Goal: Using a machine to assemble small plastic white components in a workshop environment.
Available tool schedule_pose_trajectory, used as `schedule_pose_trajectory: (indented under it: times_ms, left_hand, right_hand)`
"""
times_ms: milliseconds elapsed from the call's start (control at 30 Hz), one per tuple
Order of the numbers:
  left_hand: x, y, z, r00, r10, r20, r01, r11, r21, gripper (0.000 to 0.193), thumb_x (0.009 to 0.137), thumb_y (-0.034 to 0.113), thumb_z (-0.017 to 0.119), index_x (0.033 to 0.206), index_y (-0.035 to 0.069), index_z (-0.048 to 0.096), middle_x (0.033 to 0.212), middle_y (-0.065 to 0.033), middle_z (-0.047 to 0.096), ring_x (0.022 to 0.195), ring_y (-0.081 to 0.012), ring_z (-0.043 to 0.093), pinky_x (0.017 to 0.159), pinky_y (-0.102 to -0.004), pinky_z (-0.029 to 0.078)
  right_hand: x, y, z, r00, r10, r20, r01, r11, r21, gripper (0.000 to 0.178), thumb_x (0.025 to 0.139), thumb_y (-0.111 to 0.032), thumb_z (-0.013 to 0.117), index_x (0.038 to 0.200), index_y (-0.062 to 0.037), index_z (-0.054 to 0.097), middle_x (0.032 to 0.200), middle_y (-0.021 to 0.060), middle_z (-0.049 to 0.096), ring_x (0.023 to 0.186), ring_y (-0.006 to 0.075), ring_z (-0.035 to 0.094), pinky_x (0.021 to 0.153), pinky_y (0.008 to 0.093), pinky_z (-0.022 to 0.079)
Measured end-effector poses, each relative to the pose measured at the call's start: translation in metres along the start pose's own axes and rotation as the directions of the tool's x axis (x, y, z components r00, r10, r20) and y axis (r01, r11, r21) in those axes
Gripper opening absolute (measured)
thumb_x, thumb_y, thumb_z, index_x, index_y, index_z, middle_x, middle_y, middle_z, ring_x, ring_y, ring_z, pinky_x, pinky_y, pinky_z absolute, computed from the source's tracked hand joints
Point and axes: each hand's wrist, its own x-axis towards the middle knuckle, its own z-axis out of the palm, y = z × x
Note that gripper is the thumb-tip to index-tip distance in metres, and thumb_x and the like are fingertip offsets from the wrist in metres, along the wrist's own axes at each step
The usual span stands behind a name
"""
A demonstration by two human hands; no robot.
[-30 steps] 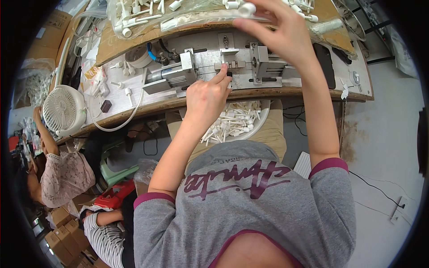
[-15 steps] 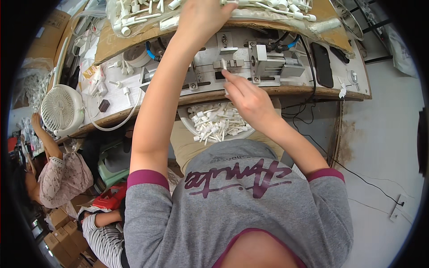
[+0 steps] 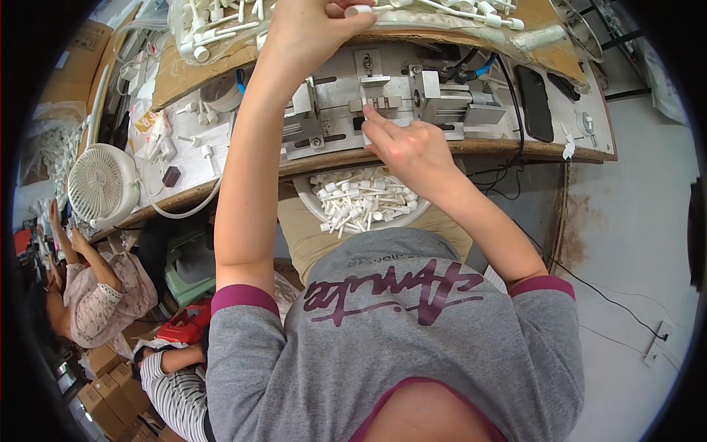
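My left hand reaches up to the heap of white plastic parts on the cardboard-lined shelf and pinches one white plastic part at its edge. My right hand is lower down at the metal fixture on the bench. Its fingertips are pinched on a small white piece at the fixture's middle slot. A white bowl of several white stemmed parts sits on my lap just under the bench edge, below my right hand.
A black phone lies at the bench's right end. Blue and black hoses run into the fixture. A white desk fan stands at the left, with loose white parts beside it. Two other people sit at lower left near cardboard boxes.
The hands swapped places: my left hand left the fixture and rose to the shelf heap, while my right hand came down from the shelf to the fixture's slot.
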Motion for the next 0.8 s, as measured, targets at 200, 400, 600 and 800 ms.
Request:
schedule_pose_trajectory:
  times_ms: [200, 400, 600, 800]
  left_hand:
    - [-0.040, -0.001, -0.006, 0.998, -0.060, 0.005, 0.060, 0.979, -0.194, 0.026, 0.082, 0.020, 0.081, 0.101, 0.005, 0.074, 0.109, -0.0075, 0.069, 0.080, -0.0154, 0.070, 0.066, -0.0291, 0.056]
    - [-0.105, 0.011, -0.005, 1.000, -0.015, 0.016, 0.017, 0.991, -0.130, 0.030, 0.080, 0.001, 0.077, 0.110, 0.003, 0.073, 0.128, -0.0092, 0.063, 0.101, -0.0162, 0.070, 0.084, -0.0290, 0.059]
    - [-0.157, -0.004, 0.034, 0.984, 0.162, 0.076, -0.179, 0.929, 0.324, 0.029, 0.079, 0.012, 0.078, 0.108, 0.010, 0.074, 0.127, -0.0029, 0.068, 0.073, -0.0194, 0.070, 0.067, -0.0289, 0.056]
    - [-0.151, -0.016, 0.058, 0.973, 0.196, 0.119, -0.229, 0.826, 0.515, 0.028, 0.076, 0.018, 0.079, 0.104, 0.013, 0.075, 0.124, 0.0001, 0.069, 0.053, -0.0230, 0.062, 0.056, -0.0306, 0.052]
  right_hand:
    - [0.013, -0.012, -0.007, 0.987, 0.028, 0.160, -0.010, 0.994, -0.108, 0.020, 0.079, -0.015, 0.073, 0.093, -0.0055, 0.062, 0.117, 0.0110, 0.071, 0.054, 0.0227, 0.065, 0.053, 0.0320, 0.053]
    - [0.036, 0.024, -0.033, 0.993, 0.118, -0.018, -0.109, 0.961, 0.254, 0.023, 0.080, -0.023, 0.073, 0.095, -0.0068, 0.068, 0.095, 0.0100, 0.073, 0.061, 0.0243, 0.068, 0.056, 0.0357, 0.054]
    - [0.110, 0.087, -0.060, 0.869, 0.473, -0.142, -0.459, 0.880, 0.123, 0.033, 0.083, -0.025, 0.075, 0.104, 0.0008, 0.069, 0.098, 0.0194, 0.070, 0.090, 0.0346, 0.068, 0.076, 0.0422, 0.055]
    - [0.136, 0.093, -0.049, 0.829, 0.559, 0.012, -0.552, 0.815, 0.175, 0.035, 0.079, -0.029, 0.078, 0.094, 0.0008, 0.069, 0.087, 0.0171, 0.070, 0.080, 0.0315, 0.069, 0.071, 0.0410, 0.055]
